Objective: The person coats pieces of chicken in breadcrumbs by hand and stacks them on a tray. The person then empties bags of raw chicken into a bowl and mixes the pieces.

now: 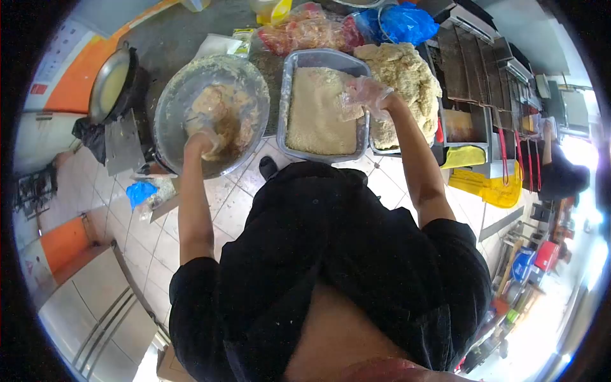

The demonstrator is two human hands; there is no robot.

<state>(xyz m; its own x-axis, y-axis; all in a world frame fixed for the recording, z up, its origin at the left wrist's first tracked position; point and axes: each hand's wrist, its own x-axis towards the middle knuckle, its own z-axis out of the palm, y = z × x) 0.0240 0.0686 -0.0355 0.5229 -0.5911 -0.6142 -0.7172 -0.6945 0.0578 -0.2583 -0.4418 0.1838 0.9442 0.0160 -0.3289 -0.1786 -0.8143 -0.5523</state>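
My left hand [202, 142] reaches into a large round metal bowl [167, 102] smeared with pale batter. Its fingers are sunk among wet, batter-coated pieces [216, 105], so their grip is hidden. My right hand [368, 94], in a clear plastic glove with crumbs stuck to it, hangs over the right side of a grey rectangular tub [287, 76]. Its fingers look loosely apart, and I see nothing held in them. Beneath it, the tub is filled with fine beige breadcrumbs [318, 118]. Beside it on the right stands a heap of crumb-coated pieces [407, 83].
Behind the tubs lie red-and-clear plastic bags [305, 32] and a blue bag [407, 22]. A dark pan [113, 86] with pale liquid stands on the left. Right are wire baskets with red handles [503, 156] and a yellow cloth [464, 156]. Another person [560, 169] stands far right.
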